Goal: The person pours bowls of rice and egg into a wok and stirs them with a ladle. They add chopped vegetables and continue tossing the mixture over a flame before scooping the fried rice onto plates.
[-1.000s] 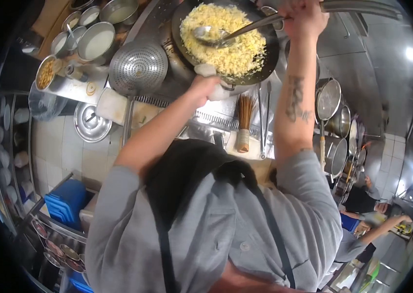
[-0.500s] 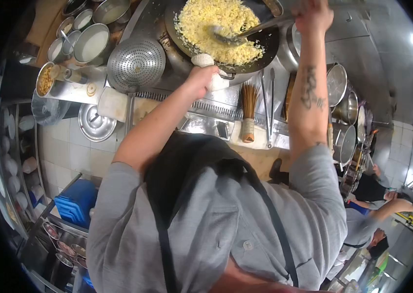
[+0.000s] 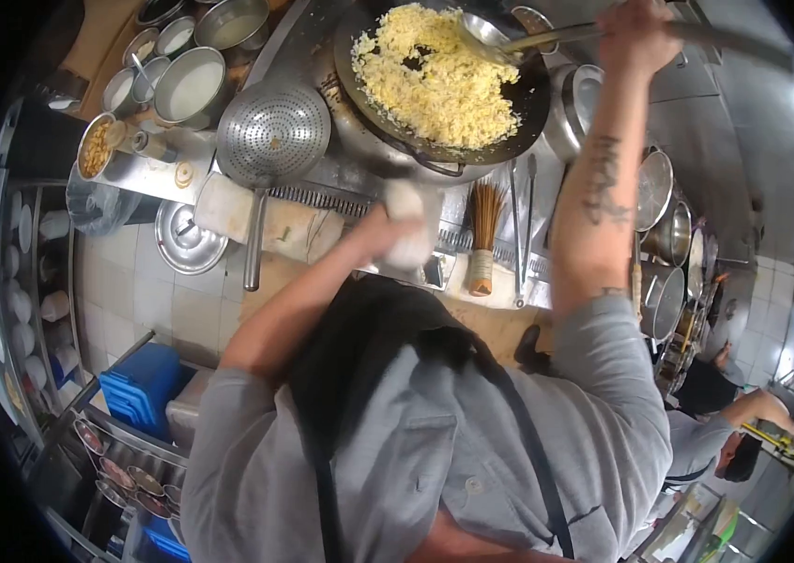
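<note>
A dark wok (image 3: 538, 103) at the top holds yellow egg fried rice (image 3: 435, 84). My right hand (image 3: 639, 36) is closed round the long handle of a metal ladle (image 3: 486, 36), whose bowl rests at the rice's upper right edge. Blurred by motion, my left hand (image 3: 386, 233) grips a white cloth (image 3: 406, 225) below the wok, apart from the wok's loop handle (image 3: 439, 169). To the right of the cloth lies a bamboo brush (image 3: 484, 235).
A perforated strainer (image 3: 273, 136), metal bowls (image 3: 190, 86) and a lid (image 3: 190, 236) are on the left. Tongs (image 3: 517, 235) lie beside the brush. Pots (image 3: 664, 281) line the right, with another person (image 3: 707, 436) beyond. A blue bin (image 3: 142, 389) stands lower left.
My left hand has come off the wok handle and moved down with the cloth. The ladle has shifted up and right from the middle of the rice.
</note>
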Demonstrator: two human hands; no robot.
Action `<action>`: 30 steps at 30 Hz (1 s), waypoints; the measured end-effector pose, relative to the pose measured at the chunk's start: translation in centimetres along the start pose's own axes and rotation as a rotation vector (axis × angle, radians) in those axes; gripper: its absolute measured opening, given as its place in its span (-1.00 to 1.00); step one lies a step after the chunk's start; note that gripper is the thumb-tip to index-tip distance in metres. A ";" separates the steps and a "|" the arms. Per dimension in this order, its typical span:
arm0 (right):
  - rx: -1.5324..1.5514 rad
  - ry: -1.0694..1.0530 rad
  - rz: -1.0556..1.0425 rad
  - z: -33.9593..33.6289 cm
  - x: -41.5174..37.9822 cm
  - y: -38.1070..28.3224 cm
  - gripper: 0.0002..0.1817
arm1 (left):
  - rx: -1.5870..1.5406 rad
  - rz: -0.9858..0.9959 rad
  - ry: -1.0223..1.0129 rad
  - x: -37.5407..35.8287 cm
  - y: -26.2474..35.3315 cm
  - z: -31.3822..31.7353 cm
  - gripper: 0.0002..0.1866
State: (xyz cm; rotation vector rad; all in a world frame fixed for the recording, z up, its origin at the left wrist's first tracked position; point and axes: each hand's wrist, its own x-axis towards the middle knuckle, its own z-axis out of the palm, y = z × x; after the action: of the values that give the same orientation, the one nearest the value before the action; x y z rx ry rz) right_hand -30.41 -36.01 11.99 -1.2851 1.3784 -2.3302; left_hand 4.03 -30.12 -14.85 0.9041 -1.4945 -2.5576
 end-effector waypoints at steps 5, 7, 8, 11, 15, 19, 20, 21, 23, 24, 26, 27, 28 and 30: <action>0.102 0.037 0.273 3.1 -3.6 -0.7 -0.81 | 0.926 0.243 -0.394 0.3 -3.7 0.6 -0.36; 0.580 -0.126 0.479 5.2 -5.0 -6.2 -0.76 | 1.019 0.240 -0.261 -0.1 -2.0 1.4 -0.19; 0.349 -0.216 0.310 5.9 -6.8 -6.9 -0.73 | 1.029 0.199 -0.221 0.6 -4.0 0.9 -0.15; -0.542 -0.179 0.175 3.5 -10.9 -3.1 -0.71 | 1.144 0.188 -0.116 -1.5 -3.3 1.4 -0.11; -0.148 -0.068 0.199 -6.0 -3.9 -2.7 -0.89 | 1.126 0.776 0.111 -2.8 5.4 4.8 -0.32; 0.303 0.026 0.368 -5.7 -8.8 -0.6 -0.88 | 1.450 0.687 0.186 2.9 10.8 6.4 -0.66; 0.099 0.039 0.297 -3.5 -9.4 -2.5 -0.86 | 1.569 0.472 0.103 3.2 10.8 6.9 -0.71; -0.104 0.037 0.207 -1.2 -8.0 -4.9 -0.84 | 1.549 0.574 0.093 2.6 10.4 6.8 -0.72; 0.248 -0.182 0.552 -2.2 -4.4 -9.5 -0.78 | 1.508 0.764 0.062 -1.3 9.0 6.9 -0.66; 0.350 -0.296 0.667 -2.3 -3.0 -11.6 -0.72 | 1.526 0.717 0.002 -4.6 9.9 7.9 -0.70; 0.091 -0.009 0.612 2.1 -4.3 -11.8 -0.73 | 1.462 0.698 -0.059 -7.4 11.2 8.9 -0.78; 0.007 0.099 0.585 3.7 -4.5 -11.0 -0.72 | 1.466 0.699 -0.052 -6.4 10.3 9.0 -0.79; -0.050 0.101 0.457 3.1 -4.3 -7.6 -0.71 | 1.481 0.715 -0.032 -3.6 9.3 8.6 -0.79; -0.016 0.084 0.351 3.8 -5.2 -5.7 -0.73 | 1.512 0.683 0.032 0.6 9.3 8.8 -0.81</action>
State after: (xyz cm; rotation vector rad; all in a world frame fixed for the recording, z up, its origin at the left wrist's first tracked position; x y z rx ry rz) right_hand -22.84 -32.61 14.07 -0.8709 1.5095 -2.1551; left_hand -3.10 -28.38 -4.43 0.2321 -2.9046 -0.6656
